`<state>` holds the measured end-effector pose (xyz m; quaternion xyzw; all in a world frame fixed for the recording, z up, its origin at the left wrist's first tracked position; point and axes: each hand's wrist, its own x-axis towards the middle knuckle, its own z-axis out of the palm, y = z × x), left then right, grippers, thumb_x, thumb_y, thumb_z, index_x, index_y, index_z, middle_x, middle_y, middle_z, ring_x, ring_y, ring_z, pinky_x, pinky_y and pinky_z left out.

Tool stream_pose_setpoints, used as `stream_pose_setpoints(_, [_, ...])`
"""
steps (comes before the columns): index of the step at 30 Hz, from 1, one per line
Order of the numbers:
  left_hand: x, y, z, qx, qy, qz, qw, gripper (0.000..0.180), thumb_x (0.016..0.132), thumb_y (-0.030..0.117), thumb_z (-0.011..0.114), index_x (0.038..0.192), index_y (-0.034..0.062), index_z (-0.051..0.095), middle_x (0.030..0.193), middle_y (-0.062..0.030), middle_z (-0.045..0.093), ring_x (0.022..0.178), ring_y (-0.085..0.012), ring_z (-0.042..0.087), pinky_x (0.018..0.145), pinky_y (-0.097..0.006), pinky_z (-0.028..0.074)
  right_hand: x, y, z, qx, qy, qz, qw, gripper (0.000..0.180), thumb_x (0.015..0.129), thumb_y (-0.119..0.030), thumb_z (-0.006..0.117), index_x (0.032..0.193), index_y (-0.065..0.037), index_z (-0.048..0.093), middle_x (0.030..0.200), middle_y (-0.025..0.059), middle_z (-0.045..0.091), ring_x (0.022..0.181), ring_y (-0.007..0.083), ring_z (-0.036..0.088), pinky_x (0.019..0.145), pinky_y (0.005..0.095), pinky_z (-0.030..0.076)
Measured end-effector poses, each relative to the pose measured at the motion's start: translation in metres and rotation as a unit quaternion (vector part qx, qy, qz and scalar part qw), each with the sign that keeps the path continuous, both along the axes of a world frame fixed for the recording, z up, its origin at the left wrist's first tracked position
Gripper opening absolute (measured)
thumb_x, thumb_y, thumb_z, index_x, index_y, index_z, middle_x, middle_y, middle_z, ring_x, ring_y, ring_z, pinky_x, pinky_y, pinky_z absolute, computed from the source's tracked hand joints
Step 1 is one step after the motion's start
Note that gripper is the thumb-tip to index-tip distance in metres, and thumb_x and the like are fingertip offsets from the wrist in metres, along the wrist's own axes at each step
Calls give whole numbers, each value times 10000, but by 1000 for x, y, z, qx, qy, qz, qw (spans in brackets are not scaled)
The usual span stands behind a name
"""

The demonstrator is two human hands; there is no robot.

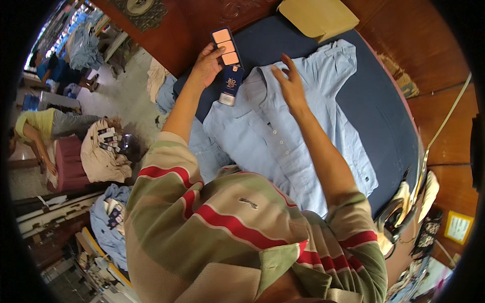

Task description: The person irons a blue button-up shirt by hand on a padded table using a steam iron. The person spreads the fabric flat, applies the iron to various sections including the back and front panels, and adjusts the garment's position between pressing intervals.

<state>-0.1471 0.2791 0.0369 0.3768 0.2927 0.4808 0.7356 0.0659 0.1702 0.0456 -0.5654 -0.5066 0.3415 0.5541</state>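
Note:
My left hand [207,66] pinches a dark blue hang tag [226,48] with three pale peach panels, its thumb lying across the front. Just below hangs a second dark blue tag [230,83] with a white lower end, beside the collar of a light blue shirt [283,136]. The shirt lies front up on a navy padded table [381,123], its white buttons showing down the placket. My right hand [291,85] is raised over the collar and shoulder, fingers apart, holding nothing.
A yellow folder-like piece [319,17] rests at the table's far edge. What looks like an iron [391,219] stands at the right. More light blue garments [206,151] lie on the left. Two people sit beyond, near a cream cloth bundle [103,166] bearing several dark tags.

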Motion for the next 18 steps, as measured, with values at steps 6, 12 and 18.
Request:
stream_pose_setpoints(6, [13,-1,-3,55,-29,85,994,215,828,67,633,1029,83,558,942,-33,618,851,-134,604,745,-317,529,-63,6,-24,-104,26,7,994,692,747,-232,733,1266,32,359,1211,176,489,1035,208,513,885,292,402])
stream_pose_setpoints(12, [34,-22,22,124,2,76,989,282,909,162,478,1160,41,432,1061,-150,606,994,-228,609,780,-284,505,-103,9,-49,-127,228,2,965,502,775,-154,700,1156,-1,410,1017,93,518,880,166,511,775,271,420])
stream_pose_setpoints(18, [37,-14,25,178,19,44,983,416,899,220,489,1263,50,380,1132,-153,567,1079,-245,559,820,-307,489,-113,-4,-46,-37,122,-117,985,610,700,-215,757,1156,28,434,1058,131,514,951,216,487,846,314,398])
